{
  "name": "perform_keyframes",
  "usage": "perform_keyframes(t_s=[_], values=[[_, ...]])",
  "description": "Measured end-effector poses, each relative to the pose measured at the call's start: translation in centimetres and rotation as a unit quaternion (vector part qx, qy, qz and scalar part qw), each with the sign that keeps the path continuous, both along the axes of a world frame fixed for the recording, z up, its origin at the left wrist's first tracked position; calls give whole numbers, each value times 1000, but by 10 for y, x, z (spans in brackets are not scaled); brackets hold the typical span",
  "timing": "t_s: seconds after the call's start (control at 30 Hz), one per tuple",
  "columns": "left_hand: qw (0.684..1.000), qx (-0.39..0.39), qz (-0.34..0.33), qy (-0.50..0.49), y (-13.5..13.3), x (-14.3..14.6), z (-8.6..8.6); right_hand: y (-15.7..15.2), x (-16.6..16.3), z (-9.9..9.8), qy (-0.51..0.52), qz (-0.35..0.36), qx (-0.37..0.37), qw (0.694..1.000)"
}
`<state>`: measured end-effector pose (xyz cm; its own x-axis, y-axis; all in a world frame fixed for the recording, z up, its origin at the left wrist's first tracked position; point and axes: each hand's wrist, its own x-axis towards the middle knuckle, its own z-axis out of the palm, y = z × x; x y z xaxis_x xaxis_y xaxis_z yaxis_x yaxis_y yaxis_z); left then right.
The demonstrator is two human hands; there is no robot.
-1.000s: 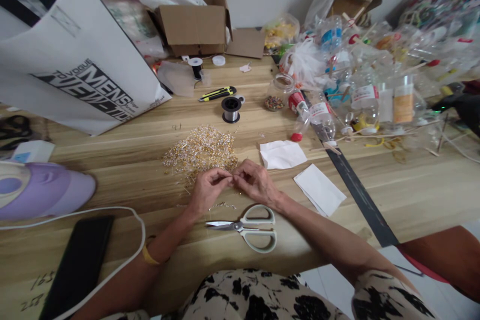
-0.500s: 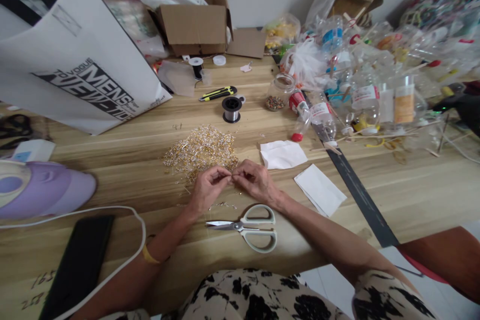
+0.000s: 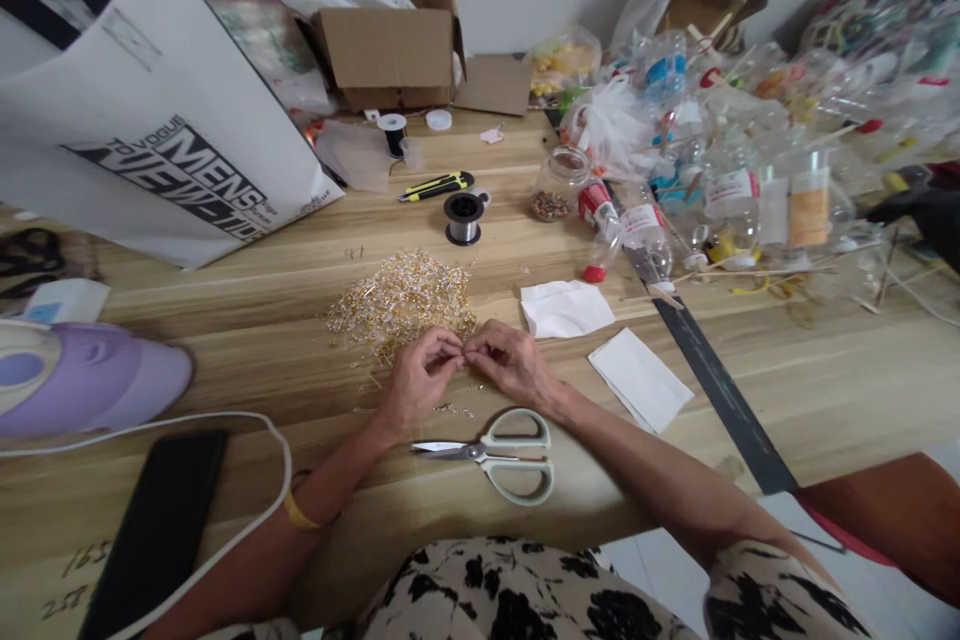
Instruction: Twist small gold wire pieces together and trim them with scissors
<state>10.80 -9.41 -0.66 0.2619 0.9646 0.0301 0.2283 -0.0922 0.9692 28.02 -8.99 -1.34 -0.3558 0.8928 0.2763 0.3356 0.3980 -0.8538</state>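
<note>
Pale wooden surface (image 3: 247, 320), crowded along its far edge with a cardboard box (image 3: 390, 45), a printed shopping bag (image 3: 150, 140) and a heap of plastic bottles (image 3: 720, 180). Near the middle, the left hand (image 3: 415, 382) and right hand (image 3: 511, 367) meet fingertip to fingertip. Each is closed in a pinch on a tiny piece (image 3: 463, 352) held between them, just above the wood; it is too small to identify or to tell its long axis. Just beyond the fingertips lies the pile of gold and silver bits (image 3: 401, 303), spread more toward the left hand's side, so that hand is the nearer. Scissors (image 3: 495, 455) lie just on the near side of the wrists, blades pointing left. A wire spool (image 3: 463, 218) stands well beyond the pile, and a white paper slip (image 3: 564, 308) lies to the right.
</note>
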Motion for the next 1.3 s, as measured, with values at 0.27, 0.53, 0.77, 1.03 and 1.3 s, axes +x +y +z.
perform_keyframes(t_s=[0.27, 0.53, 0.77, 1.03, 1.3], values=[[1000, -8, 8, -11, 0, 1, -3, 0, 0, -1, -1, 6, 6, 1000], [998, -57, 18, -17, 3, 0, -5, 0, 0, 3, 10, -9, -22, 1000], [998, -58, 11, -4, 3, -1, -3, -1, 0, 5, 23, -13, -36, 999], [995, -87, 34, -29, 5, -2, 1, -3, -2, 7, 30, -33, -35, 998], [999, -26, 44, 2, 3, -3, -3, -3, -2, 5, 2, -21, 29, 999]])
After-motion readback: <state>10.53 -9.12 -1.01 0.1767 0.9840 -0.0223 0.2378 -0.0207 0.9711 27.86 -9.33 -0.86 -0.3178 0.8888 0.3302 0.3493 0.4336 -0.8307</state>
